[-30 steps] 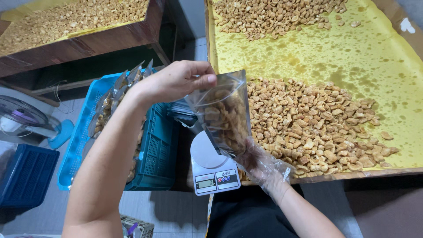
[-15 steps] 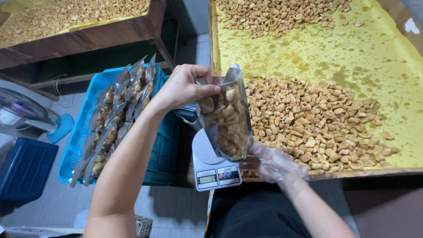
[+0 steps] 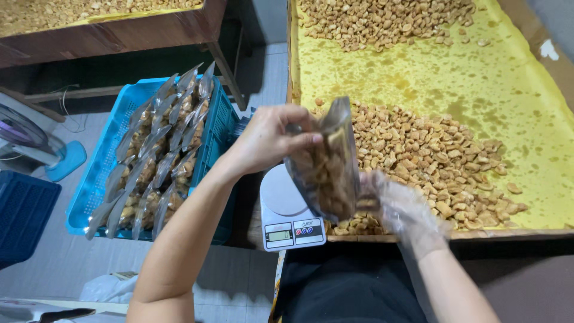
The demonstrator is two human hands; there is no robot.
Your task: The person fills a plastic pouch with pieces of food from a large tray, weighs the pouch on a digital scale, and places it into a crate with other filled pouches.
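Left hand holding snack bag, gloved right hand beside

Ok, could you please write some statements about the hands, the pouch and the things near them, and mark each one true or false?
1. The bare left hand holds the clear plastic pouch of brown snack pieces by its upper part. True.
2. The right hand is bare. False: it wears a thin transparent plastic glove.
3. The pouch stands on the small white digital kitchen scale. False: it is held in the air above the scale; the platform is bare.
4. The blue plastic crate holds many filled pouches. True.
5. The loose snack pieces lie on green cloth. False: they lie on a yellow sheet in a wooden tray.
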